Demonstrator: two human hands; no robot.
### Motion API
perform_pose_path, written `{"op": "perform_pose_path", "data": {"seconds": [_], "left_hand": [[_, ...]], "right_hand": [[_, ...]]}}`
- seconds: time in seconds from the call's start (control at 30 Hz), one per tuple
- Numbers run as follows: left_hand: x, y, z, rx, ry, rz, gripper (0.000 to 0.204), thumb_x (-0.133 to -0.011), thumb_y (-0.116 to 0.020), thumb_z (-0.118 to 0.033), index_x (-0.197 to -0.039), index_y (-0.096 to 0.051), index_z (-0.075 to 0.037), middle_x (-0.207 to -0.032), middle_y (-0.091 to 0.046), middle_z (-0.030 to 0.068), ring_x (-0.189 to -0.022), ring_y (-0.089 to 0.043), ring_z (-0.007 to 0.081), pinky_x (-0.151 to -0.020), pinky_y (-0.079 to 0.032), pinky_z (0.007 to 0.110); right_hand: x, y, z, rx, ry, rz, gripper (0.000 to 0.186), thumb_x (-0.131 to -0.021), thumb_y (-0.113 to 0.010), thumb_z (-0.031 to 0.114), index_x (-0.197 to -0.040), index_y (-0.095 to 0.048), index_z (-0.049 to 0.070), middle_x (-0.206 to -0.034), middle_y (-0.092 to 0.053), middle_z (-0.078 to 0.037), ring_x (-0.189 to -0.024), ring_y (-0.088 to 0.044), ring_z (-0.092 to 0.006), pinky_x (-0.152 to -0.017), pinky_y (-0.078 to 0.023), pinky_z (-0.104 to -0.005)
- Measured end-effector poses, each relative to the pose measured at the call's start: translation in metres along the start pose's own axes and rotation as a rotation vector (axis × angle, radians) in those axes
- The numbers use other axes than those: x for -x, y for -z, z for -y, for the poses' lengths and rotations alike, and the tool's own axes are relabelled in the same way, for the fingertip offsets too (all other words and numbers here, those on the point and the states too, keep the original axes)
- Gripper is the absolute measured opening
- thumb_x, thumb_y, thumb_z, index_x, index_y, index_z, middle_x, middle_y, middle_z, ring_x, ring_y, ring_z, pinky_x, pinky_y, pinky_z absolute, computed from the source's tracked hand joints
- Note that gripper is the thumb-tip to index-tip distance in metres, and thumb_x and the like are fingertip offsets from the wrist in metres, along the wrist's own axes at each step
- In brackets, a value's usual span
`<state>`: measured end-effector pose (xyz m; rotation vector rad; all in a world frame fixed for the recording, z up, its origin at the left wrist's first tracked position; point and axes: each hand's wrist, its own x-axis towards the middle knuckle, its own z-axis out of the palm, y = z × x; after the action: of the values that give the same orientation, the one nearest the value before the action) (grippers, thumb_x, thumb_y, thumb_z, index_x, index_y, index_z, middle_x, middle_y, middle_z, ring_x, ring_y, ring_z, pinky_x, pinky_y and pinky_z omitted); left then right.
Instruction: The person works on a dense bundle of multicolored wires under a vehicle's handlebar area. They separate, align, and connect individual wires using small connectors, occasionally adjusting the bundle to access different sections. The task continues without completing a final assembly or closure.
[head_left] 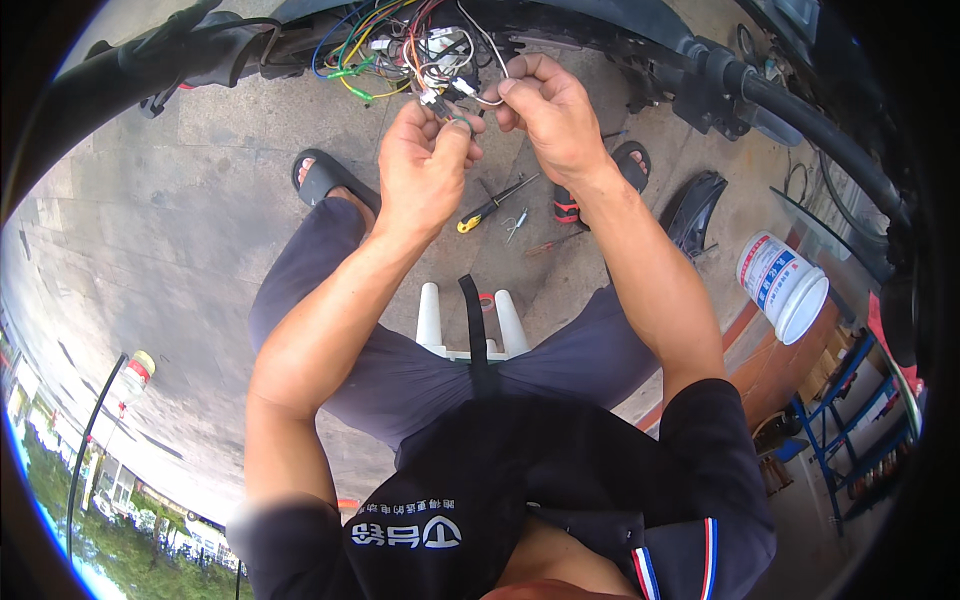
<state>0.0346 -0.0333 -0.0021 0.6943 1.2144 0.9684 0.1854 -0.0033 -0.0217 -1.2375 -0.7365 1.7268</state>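
In front of me hangs a tangle of coloured wires (425,60) with small plugs, below a black vehicle frame. My left hand (425,165) is closed at the lower end of the tangle, its thumb and fingers pinching thin wires (461,121), one of them greenish. Just above those fingertips is a small white plug (430,97). To its right, my right hand (550,115) pinches a thin white wire (489,101) between thumb and forefinger. Another white plug (463,87) sits between the two hands. Green sleeved joints (352,72) show at the tangle's left.
Between my sandalled feet lie a yellow-and-black screwdriver (490,208), a small metal piece (516,224) and a red-and-black tool (566,207). A curved black part (695,213) and a white bucket (780,285) are at the right. Below me stands a white stool (429,318). Black bars (790,100) arch overhead.
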Motion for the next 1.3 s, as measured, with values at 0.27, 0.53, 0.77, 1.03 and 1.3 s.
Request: {"op": "perform_pose_path", "data": {"seconds": [0.27, 0.53, 0.77, 1.03, 1.3], "left_hand": [[-0.001, 0.002, -0.005, 0.054, 0.001, -0.019, 0.013, -0.086, -0.05, -0.006, -0.096, -0.049, 0.002, -0.088, -0.063, 0.0088, -0.067, -0.056, 0.0095, -0.06, -0.046, 0.022], [-0.003, 0.004, -0.006, 0.035, -0.021, -0.042, 0.01, -0.087, -0.05, -0.006, -0.093, -0.053, 0.001, -0.087, -0.063, 0.0098, -0.067, -0.058, 0.0114, -0.061, -0.046, 0.023], [-0.005, 0.007, -0.004, 0.06, 0.002, -0.043, 0.011, -0.089, -0.05, -0.008, -0.093, -0.053, 0.002, -0.086, -0.062, 0.0088, -0.067, -0.057, 0.0108, -0.061, -0.046, 0.023], [-0.005, 0.007, -0.003, 0.032, 0.007, -0.021, 0.012, -0.087, -0.052, -0.009, -0.091, -0.051, 0.003, -0.087, -0.063, 0.0099, -0.068, -0.057, 0.0105, -0.062, -0.047, 0.023], [-0.004, 0.008, -0.001, 0.024, 0.025, -0.024, 0.01, -0.088, -0.053, -0.007, -0.093, -0.053, 0.001, -0.089, -0.063, 0.0097, -0.069, -0.058, 0.011, -0.062, -0.047, 0.023]], "right_hand": [[0.002, -0.001, 0.002, 0.069, 0.054, -0.005, 0.016, -0.082, -0.059, 0.007, -0.097, -0.055, 0.003, -0.082, -0.063, -0.005, -0.068, -0.054, -0.0074, -0.062, -0.043, -0.0217], [0.002, -0.008, 0.004, 0.001, 0.038, 0.026, 0.015, -0.083, -0.061, 0.012, -0.096, -0.057, 0.003, -0.076, -0.061, -0.002, -0.064, -0.05, -0.0065, -0.059, -0.041, -0.0206], [0.001, -0.01, 0.005, 0.006, -0.067, 0.036, 0.015, -0.084, -0.062, 0.014, -0.094, -0.058, 0.003, -0.075, -0.06, -0.001, -0.062, -0.05, -0.0064, -0.058, -0.041, -0.0202], [0.001, -0.009, 0.006, -0.006, -0.093, 0.021, 0.018, -0.084, -0.063, 0.015, -0.096, -0.058, 0.004, -0.076, -0.061, -0.001, -0.062, -0.051, -0.0062, -0.058, -0.041, -0.0202], [0.003, -0.012, 0.005, -0.005, 0.016, 0.023, 0.015, -0.085, -0.058, 0.008, -0.099, -0.053, 0.004, -0.079, -0.06, -0.003, -0.064, -0.051, -0.0071, -0.059, -0.042, -0.0204]]}}
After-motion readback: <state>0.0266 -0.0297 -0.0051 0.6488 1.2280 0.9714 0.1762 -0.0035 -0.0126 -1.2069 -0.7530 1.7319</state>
